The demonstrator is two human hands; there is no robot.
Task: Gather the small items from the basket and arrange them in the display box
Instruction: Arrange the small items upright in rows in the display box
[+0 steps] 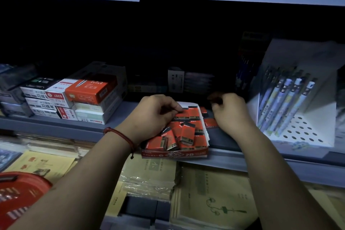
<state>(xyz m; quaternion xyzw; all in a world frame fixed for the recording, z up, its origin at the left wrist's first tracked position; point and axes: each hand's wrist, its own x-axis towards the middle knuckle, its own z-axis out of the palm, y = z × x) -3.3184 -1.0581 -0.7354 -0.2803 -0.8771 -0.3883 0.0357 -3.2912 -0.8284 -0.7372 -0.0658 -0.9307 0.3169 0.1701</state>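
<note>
On the front edge of a grey shelf (119,117) sits an open red box (175,154) marked 2B, overhanging the lip a little. It is filled with erasers (186,134) in red and black sleeves. Those at the back lie in a flat row, while those nearer the front are heaped at mixed angles.

The left hand (155,112) is over the box's back left corner, palm down and fingers curled. Its thumb and forefinger meet on an eraser (182,113) in the back row. A red bracelet (119,133) circles that wrist.

The right hand (231,112) is just right of the box, above the shelf and clear of the box. Its fingers are curled in toward the palm. A dark reddish shape shows at the fingertips, but the light is too dim to tell whether they pinch anything. Under this hand, a few loose erasers (211,123) lie on the shelf against the box's right wall.

The red basket (20,192) is at lower left, well away from the box. Cartons (74,97) are stacked on the shelf to the left. A white stand (306,132) of pens (285,102) is at right. Wrapped notebooks (211,198) lie on the level below.
</note>
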